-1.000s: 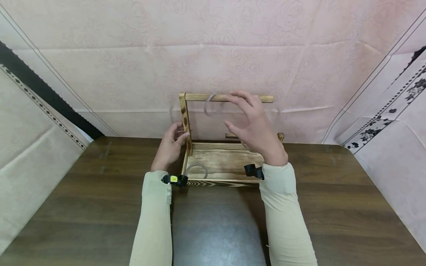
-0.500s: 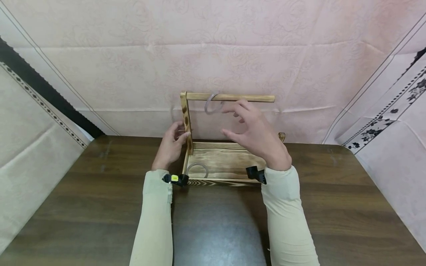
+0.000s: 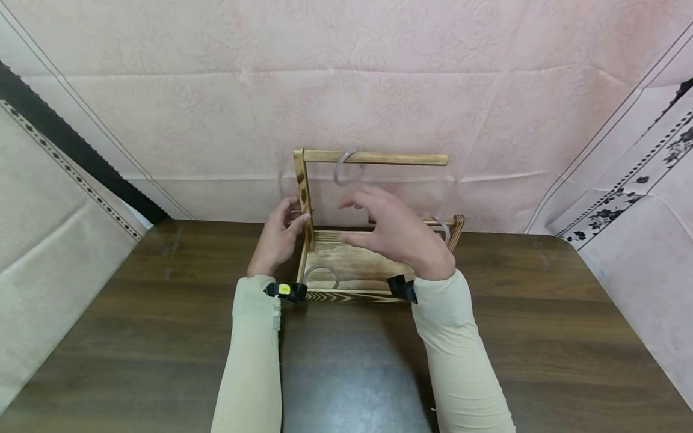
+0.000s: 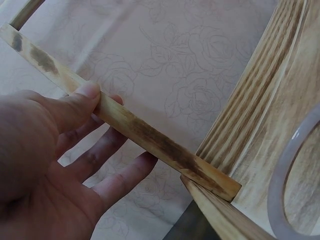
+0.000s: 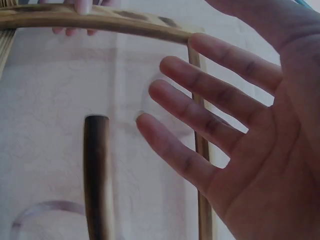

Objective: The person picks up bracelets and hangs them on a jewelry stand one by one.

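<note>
My left hand (image 3: 276, 237) pinches the upright wooden post (image 4: 145, 137) of a small display stand, thumb on one side and fingers behind. From its top a wooden bar (image 3: 400, 159) runs right, with a pale translucent bangle (image 3: 338, 171) hanging on it. Over the stand's shallow tray (image 3: 363, 264) my right hand (image 3: 397, 231) hovers, fingers spread and holding nothing. A lower bar (image 5: 96, 165) carries a second bangle (image 3: 445, 228) near its right-hand post (image 3: 457, 231); the hand partly hides this bar in the head view. Another bangle (image 4: 278, 195) lies in the tray's left end.
The stand sits at the far edge of a dark wooden table (image 3: 541, 313). Close behind rises a pale rose-patterned cloth (image 3: 260, 120). More cloth (image 3: 666, 180) with black floral trim hangs at the right side.
My right hand has moved down and left, away from the upper bar. The lower bar's bangle has come into view. My left hand keeps its hold on the post.
</note>
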`<state>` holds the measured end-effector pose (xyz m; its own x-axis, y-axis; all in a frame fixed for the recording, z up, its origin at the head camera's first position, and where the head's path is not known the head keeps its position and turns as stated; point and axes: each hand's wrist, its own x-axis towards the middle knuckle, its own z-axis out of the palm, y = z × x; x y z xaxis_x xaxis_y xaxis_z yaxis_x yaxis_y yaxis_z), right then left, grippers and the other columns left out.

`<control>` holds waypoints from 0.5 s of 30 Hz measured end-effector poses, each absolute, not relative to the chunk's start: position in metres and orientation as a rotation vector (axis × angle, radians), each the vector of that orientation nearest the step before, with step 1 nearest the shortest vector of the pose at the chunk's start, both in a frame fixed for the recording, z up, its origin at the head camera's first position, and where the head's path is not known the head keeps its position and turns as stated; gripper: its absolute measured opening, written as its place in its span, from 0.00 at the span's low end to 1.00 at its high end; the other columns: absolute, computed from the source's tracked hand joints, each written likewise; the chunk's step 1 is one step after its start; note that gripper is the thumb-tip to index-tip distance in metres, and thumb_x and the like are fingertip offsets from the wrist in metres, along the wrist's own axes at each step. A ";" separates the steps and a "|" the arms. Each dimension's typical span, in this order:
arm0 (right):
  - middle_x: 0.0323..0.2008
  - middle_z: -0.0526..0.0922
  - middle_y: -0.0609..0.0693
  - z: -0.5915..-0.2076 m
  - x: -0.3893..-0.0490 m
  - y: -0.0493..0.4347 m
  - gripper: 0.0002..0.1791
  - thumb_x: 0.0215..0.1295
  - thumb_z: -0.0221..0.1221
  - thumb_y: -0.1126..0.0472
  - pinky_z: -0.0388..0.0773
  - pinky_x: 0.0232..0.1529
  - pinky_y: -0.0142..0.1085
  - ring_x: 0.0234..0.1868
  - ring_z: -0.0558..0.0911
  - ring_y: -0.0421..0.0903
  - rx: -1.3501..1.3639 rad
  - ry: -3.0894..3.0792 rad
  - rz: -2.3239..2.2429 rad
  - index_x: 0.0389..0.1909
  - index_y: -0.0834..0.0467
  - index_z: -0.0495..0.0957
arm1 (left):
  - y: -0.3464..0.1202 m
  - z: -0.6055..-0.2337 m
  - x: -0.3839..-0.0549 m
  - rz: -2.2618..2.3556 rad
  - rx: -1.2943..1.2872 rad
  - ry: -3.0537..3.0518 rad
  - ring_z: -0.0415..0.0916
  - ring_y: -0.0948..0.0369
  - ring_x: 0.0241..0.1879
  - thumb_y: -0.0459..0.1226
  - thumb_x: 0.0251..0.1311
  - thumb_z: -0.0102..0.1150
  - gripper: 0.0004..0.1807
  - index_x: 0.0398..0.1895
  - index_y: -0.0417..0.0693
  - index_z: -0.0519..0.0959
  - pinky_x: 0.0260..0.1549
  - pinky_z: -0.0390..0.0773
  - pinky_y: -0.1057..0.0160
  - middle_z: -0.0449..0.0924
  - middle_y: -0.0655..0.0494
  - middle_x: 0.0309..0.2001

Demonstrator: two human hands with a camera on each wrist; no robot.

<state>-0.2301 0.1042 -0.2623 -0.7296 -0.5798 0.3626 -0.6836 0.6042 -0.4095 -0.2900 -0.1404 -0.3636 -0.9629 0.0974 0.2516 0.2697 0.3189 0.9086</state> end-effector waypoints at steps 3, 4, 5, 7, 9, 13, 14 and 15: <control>0.60 0.81 0.51 -0.265 -0.232 0.099 0.26 0.60 0.73 0.52 0.73 0.68 0.43 0.64 0.77 0.48 1.082 -2.673 0.746 0.57 0.56 0.79 | -0.141 -0.363 -0.289 -1.704 -0.335 -2.435 0.75 0.48 0.62 0.34 0.74 0.54 0.21 0.66 0.40 0.68 0.60 0.80 0.49 0.75 0.41 0.62; 0.59 0.82 0.51 -0.266 -0.232 0.097 0.26 0.60 0.73 0.51 0.73 0.69 0.43 0.64 0.77 0.48 1.094 -2.683 0.726 0.57 0.56 0.79 | -0.141 -0.362 -0.289 -1.701 -0.337 -2.435 0.75 0.48 0.63 0.34 0.75 0.54 0.21 0.67 0.40 0.68 0.60 0.80 0.48 0.75 0.41 0.62; 0.58 0.83 0.50 -0.267 -0.233 0.095 0.27 0.60 0.73 0.51 0.73 0.69 0.43 0.64 0.78 0.48 1.105 -2.692 0.712 0.57 0.56 0.79 | -0.140 -0.362 -0.289 -1.703 -0.338 -2.435 0.75 0.47 0.63 0.34 0.75 0.54 0.20 0.66 0.40 0.68 0.60 0.80 0.48 0.75 0.41 0.62; 0.57 0.83 0.51 -0.269 -0.234 0.090 0.27 0.60 0.73 0.50 0.73 0.69 0.43 0.63 0.78 0.49 1.130 -2.703 0.688 0.57 0.57 0.80 | -0.141 -0.362 -0.288 -1.706 -0.340 -2.434 0.75 0.47 0.63 0.34 0.75 0.53 0.20 0.66 0.40 0.68 0.61 0.80 0.48 0.75 0.41 0.62; 0.57 0.83 0.51 -0.272 -0.235 0.086 0.27 0.60 0.72 0.49 0.73 0.69 0.43 0.63 0.79 0.49 1.139 -2.726 0.671 0.58 0.57 0.80 | -0.141 -0.362 -0.288 -1.708 -0.341 -2.435 0.75 0.47 0.63 0.34 0.75 0.53 0.20 0.66 0.41 0.68 0.61 0.80 0.47 0.75 0.42 0.62; 0.58 0.82 0.50 -0.279 -0.236 0.077 0.30 0.58 0.73 0.48 0.74 0.68 0.43 0.63 0.78 0.49 1.119 -2.793 0.646 0.59 0.56 0.80 | -0.141 -0.363 -0.289 -1.709 -0.348 -2.438 0.75 0.48 0.64 0.35 0.75 0.53 0.20 0.67 0.42 0.68 0.61 0.80 0.47 0.75 0.42 0.62; 0.59 0.82 0.50 -0.281 -0.237 0.075 0.30 0.58 0.73 0.48 0.74 0.68 0.43 0.63 0.78 0.50 1.106 -2.817 0.649 0.59 0.55 0.80 | -0.141 -0.364 -0.290 -1.709 -0.351 -2.438 0.75 0.47 0.64 0.35 0.75 0.53 0.20 0.67 0.42 0.68 0.62 0.80 0.47 0.75 0.42 0.62; 0.59 0.81 0.49 -0.283 -0.237 0.074 0.29 0.58 0.74 0.48 0.75 0.67 0.43 0.63 0.78 0.49 1.093 -2.839 0.653 0.59 0.54 0.80 | -0.141 -0.364 -0.290 -1.710 -0.354 -2.437 0.74 0.47 0.64 0.35 0.75 0.53 0.20 0.67 0.41 0.68 0.62 0.79 0.47 0.75 0.42 0.62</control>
